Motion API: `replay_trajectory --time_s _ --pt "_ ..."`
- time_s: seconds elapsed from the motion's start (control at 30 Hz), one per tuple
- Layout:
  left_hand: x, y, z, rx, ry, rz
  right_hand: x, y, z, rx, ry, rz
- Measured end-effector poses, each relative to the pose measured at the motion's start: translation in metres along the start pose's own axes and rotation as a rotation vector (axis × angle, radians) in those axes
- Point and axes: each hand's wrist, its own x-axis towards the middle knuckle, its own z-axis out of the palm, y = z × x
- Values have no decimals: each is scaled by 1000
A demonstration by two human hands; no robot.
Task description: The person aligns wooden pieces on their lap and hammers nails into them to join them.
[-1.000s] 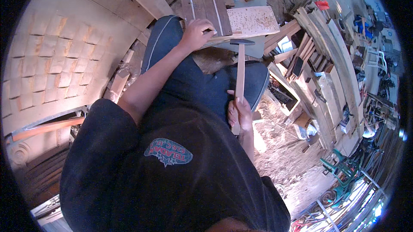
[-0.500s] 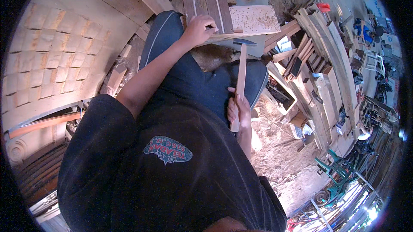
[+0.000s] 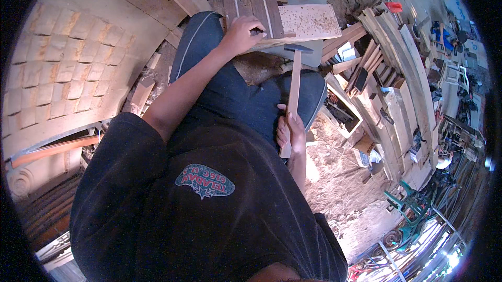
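Note:
A dark brown wooden panel with pale stripes [image 3: 259, 7] lies on a light wooden block speckled with small holes [image 3: 314, 23], in front of my knees. My left hand [image 3: 243, 35] is closed at the near left edge of this panel, fingers curled against it; its fingertips are partly hidden. Low over my right thigh, my right hand [image 3: 293, 131] wraps the lower part of the pale wooden handle of a hammer [image 3: 295, 83]. The hammer's dark metal head [image 3: 299, 49] is just off the near side of the speckled block.
Stacked planks and offcuts [image 3: 389, 67] lie at the right, beside a wooden box frame [image 3: 342, 109]. Shavings cover the floor [image 3: 334, 182]. A large board with carved squares [image 3: 68, 67] stands at the left. A green chair [image 3: 410, 206] is at the lower right.
The hammer's head has risen slightly away from me. My left hand has shifted a little, its fingers curling slightly more at the panel's edge.

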Motion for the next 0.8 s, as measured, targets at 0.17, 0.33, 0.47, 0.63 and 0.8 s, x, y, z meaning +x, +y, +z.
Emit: replay_trajectory --time_s 0.17,0.33,0.47,0.63,0.8 --pt "1 0 0 -75 21 -47 -1 2 -1 12 4 -18" --pt "1 -1 2 -72 -33 -63 0 0 -1 9 -6 -23" --pt "-2 -11 2 -93 -27 5 0 -2 3 -1 14 7" --pt "-3 -9 4 -157 -24 -21 0 0 -1 1 2 -12" --pt "-5 -5 1 -53 -23 17 0 0 2 -45 31 -26"
